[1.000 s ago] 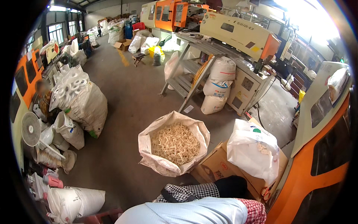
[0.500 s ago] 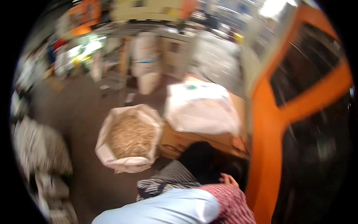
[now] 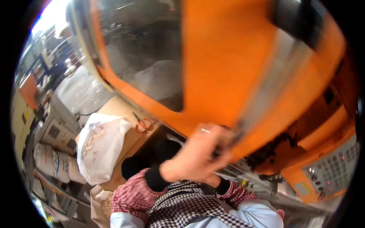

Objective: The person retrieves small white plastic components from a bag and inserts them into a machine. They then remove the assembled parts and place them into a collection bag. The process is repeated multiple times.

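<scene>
My left hand (image 3: 192, 159) reaches across to the lower edge of a large orange machine door (image 3: 224, 76). Its fingers curl round a dark door handle (image 3: 216, 152), somewhat smeared by motion. Below and behind it, my right hand (image 3: 210, 179) shows only in part. The left hand covers its fingers, so what it holds or touches is hidden. Dark glass fills a window (image 3: 148, 49) in the door. Both forearms wear red checked sleeves with black cuffs.
On a cardboard box (image 3: 135, 140) to the left lie a white plastic bag (image 3: 102, 152) with small pale pieces and red-handled cutters (image 3: 143, 124). An open sack (image 3: 99, 205) stands below. A control panel (image 3: 330, 171) with buttons is at the right.
The view has swung to the right, so the orange door now fills the middle and the bag and sack sit further left. My left hand is now at the door handle.
</scene>
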A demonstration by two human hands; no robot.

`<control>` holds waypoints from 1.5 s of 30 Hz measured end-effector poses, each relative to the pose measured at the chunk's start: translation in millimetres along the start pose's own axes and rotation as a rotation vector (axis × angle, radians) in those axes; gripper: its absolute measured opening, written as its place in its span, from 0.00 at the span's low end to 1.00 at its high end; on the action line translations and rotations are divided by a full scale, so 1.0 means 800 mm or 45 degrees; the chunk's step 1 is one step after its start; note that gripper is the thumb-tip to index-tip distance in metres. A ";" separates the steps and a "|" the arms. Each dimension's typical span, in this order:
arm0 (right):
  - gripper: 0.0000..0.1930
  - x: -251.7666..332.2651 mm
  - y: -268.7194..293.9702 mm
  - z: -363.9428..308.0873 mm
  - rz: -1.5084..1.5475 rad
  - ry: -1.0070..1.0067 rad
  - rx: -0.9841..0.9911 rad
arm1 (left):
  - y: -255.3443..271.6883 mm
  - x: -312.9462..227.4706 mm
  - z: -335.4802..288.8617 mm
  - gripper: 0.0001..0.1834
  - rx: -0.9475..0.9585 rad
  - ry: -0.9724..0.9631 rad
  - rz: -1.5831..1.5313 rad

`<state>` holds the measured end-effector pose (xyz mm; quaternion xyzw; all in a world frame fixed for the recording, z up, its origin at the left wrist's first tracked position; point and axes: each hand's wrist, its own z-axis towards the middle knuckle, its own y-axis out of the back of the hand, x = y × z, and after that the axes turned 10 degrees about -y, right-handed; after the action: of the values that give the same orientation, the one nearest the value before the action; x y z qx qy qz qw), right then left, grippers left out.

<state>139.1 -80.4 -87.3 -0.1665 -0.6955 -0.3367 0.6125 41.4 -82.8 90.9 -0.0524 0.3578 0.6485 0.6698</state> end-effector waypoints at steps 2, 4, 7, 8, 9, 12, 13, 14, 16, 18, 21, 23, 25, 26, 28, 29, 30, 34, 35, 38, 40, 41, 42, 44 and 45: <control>0.09 0.036 0.017 -0.003 -0.216 0.160 -0.053 | 0.023 0.007 -0.019 0.13 -0.142 0.086 0.103; 0.09 0.042 0.038 -0.007 -0.311 0.189 -0.041 | 0.041 0.008 -0.025 0.10 -0.298 0.251 0.079; 0.08 0.057 0.079 -0.031 -0.280 0.005 -0.065 | 0.063 0.037 -0.044 0.06 -0.574 0.346 -0.041; 0.09 0.061 0.095 -0.036 -0.294 -0.108 -0.140 | 0.071 0.042 -0.046 0.06 -0.688 0.370 -0.042; 0.10 0.062 0.112 -0.041 -0.304 -0.223 -0.211 | 0.085 0.050 -0.047 0.06 -0.608 0.270 0.210; 0.07 0.032 0.156 -0.039 -0.678 -0.261 -0.869 | 0.113 0.061 -0.053 0.08 -0.794 0.382 0.223; 0.07 0.014 0.173 -0.036 -0.873 -0.228 -1.030 | 0.128 0.073 -0.058 0.09 -0.783 0.321 0.359; 0.08 0.000 0.192 -0.031 -0.925 -0.302 -1.065 | 0.136 0.082 -0.058 0.08 -0.803 0.290 0.336; 0.08 -0.024 0.219 -0.020 -1.020 -0.442 -1.120 | 0.154 0.093 -0.062 0.08 -0.888 0.374 0.372; 0.09 -0.044 0.227 -0.009 -1.221 -0.623 -1.022 | 0.168 0.104 -0.057 0.07 -0.926 0.311 0.418; 0.10 -0.044 0.225 0.009 -1.169 -0.661 -0.881 | 0.191 0.112 -0.062 0.07 -0.942 0.379 0.530; 0.10 -0.035 0.223 0.018 -1.097 -0.538 -0.836 | 0.206 0.117 -0.067 0.08 -0.922 0.408 0.573; 0.10 -0.027 0.224 0.024 -1.101 -0.344 -0.832 | 0.221 0.126 -0.072 0.09 -0.896 0.351 0.565; 0.09 -0.025 0.223 0.026 -1.120 -0.354 -0.797 | 0.222 0.127 -0.072 0.09 -0.915 0.359 0.576; 0.09 -0.021 0.224 0.028 -1.157 -0.375 -0.728 | 0.224 0.127 -0.071 0.10 -0.952 0.374 0.596; 0.09 -0.019 0.225 0.027 -1.181 -0.406 -0.712 | 0.228 0.129 -0.072 0.10 -0.955 0.372 0.583; 0.08 -0.018 0.226 0.024 -1.204 -0.436 -0.695 | 0.233 0.131 -0.075 0.10 -0.957 0.371 0.571; 0.07 -0.040 0.235 0.014 -1.237 -0.339 -0.788 | 0.231 0.119 -0.069 0.13 -0.921 0.407 0.652; 0.06 -0.045 0.236 0.012 -1.219 -0.354 -0.809 | 0.228 0.119 -0.068 0.14 -0.895 0.420 0.700; 0.06 -0.049 0.239 0.009 -1.139 -0.360 -0.859 | 0.179 0.116 -0.057 0.23 -0.938 0.059 1.767; 0.06 -0.038 0.241 0.005 -1.052 -0.306 -0.880 | 0.126 0.100 -0.048 0.24 -0.940 -0.042 1.703; 0.06 -0.033 0.241 0.009 -0.985 -0.251 -0.885 | 0.094 0.108 -0.058 0.23 -0.943 0.007 1.291; 0.06 -0.032 0.245 0.005 -0.929 -0.219 -0.910 | 0.062 0.116 -0.054 0.18 -0.702 0.209 0.842; 0.06 -0.018 0.247 0.002 -0.797 -0.130 -0.893 | 0.003 0.142 -0.044 0.16 -0.512 0.748 -0.235; 0.07 -0.005 0.244 0.006 -0.725 -0.075 -0.856 | -0.024 0.166 -0.045 0.19 -0.554 1.010 -0.716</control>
<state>262.5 63.6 -39.9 -0.1677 -0.5826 -0.6947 0.3871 31.1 5.1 -16.1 -0.5251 0.4129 0.4335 0.6048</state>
